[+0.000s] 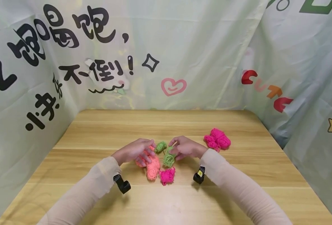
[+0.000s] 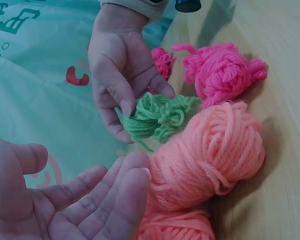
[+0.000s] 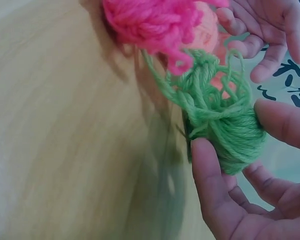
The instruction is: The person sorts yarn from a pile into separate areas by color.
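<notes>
My right hand (image 1: 187, 147) grips a loose skein of green yarn (image 1: 169, 160) by one end; in the right wrist view, thumb and fingers close around the wound part of the green yarn (image 3: 235, 137), while loops spill from its other end. My left hand (image 1: 137, 151), fingers extended and spread, is at the coral yarn (image 1: 153, 168). In the left wrist view those fingertips overlap the edge of the coral yarn balls (image 2: 210, 155). A second green bundle (image 1: 160, 147) lies just beyond, between the hands. Nearer the front sits a small pink yarn bundle (image 1: 167, 176).
Larger pink yarn balls (image 1: 217, 139) lie to the right, beyond my right forearm. The wooden table (image 1: 166, 203) is enclosed by printed cloth (image 1: 205, 56) at the back and both sides. Small black cameras (image 1: 122, 184) hang from both wrists.
</notes>
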### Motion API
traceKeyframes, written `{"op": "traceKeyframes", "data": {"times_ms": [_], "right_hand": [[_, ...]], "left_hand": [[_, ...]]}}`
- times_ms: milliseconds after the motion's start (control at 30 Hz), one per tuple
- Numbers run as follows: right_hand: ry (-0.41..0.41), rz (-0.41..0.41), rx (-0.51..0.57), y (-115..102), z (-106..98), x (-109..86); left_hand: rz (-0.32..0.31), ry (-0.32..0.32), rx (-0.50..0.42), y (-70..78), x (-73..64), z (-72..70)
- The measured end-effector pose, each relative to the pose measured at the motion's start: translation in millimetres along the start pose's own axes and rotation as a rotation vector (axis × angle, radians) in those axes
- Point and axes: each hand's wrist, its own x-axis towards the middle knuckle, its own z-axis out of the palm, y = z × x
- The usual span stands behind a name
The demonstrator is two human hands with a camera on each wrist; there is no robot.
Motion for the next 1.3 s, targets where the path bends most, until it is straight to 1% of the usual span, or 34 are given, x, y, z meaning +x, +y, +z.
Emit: {"op": "traceKeyframes", "data": {"times_ms": [400,667,933,1100,1300], "right_hand": [[-0.01,-0.012,0.002,-6.9,-6.0,-5.8],[-0.008,-0.027,-0.031,-11.6,-9.5,-8.5],[0.004,-0.038,-0.041,-15.3,-14.8,-10.5],[0.008,-0.037,-0.037,-16.5,-19.5,-11.7],[0.019,-0.039,-0.023,-16.8,-25.4,-12.3]], "left_hand": [[0.002,0.005,-0.009,4.7,0.5,1.2],[0.014,0.011,0.006,7.0,2.0,0.5],[0.026,0.002,-0.012,9.2,5.0,-0.5],[0.046,0.004,-0.02,11.0,8.2,0.2],[0.093,0.008,-0.002,14.3,11.6,2.4]]}}
